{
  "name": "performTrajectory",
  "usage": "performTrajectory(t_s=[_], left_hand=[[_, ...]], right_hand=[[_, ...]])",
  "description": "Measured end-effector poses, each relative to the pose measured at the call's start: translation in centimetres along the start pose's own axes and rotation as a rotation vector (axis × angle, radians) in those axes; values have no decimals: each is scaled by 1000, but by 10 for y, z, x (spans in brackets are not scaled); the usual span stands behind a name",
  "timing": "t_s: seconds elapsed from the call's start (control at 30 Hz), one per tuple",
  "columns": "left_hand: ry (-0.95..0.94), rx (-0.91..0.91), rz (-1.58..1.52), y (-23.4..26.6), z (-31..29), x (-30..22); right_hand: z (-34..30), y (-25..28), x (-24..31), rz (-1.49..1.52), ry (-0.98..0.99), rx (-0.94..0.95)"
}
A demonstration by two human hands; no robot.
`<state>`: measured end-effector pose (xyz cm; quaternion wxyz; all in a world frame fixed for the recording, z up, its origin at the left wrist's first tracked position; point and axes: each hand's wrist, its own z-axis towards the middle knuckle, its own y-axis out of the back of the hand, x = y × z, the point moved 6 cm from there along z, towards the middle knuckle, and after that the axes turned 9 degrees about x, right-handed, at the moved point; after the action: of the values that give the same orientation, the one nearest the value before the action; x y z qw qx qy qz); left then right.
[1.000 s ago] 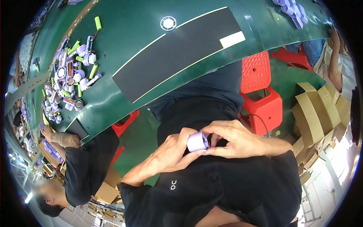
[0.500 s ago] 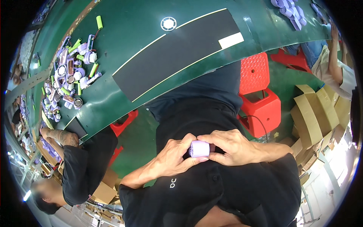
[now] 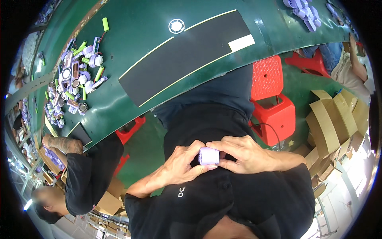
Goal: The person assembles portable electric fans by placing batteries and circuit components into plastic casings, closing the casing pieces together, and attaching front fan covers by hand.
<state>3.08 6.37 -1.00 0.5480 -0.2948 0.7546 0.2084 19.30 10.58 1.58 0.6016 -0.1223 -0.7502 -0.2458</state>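
Note:
Close in front of my chest, both hands grip one small lilac plastic cylinder. My left hand is closed around its left end, with the thumb along the underside. From the other side, my right hand pinches its right end between thumb and fingers. Dark slots show on the left end; the fingers partly cover both ends. Beyond my hands, a black mat with yellow edges lies on the green table, and a white spoked ring sits at the mat's far edge.
A heap of lilac fan parts with green battery cells covers the table's left. More lilac parts lie far right. Red stools and open cardboard boxes stand on the right. A co-worker's tattooed forearm rests at the left.
My hands and the lilac cylinder stay nearly in place, both keeping their hold. At the far right, another person's arm has shifted slightly.

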Motion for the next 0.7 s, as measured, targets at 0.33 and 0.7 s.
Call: performTrajectory(t_s=[0.33,0.7], left_hand=[[-67,-134,48,5,-2,-6],[-132,-172,142,6,0,-12]], right_hand=[[0,-2,-8,138,11,-18],[-4,-1,-3,143,25,33]])
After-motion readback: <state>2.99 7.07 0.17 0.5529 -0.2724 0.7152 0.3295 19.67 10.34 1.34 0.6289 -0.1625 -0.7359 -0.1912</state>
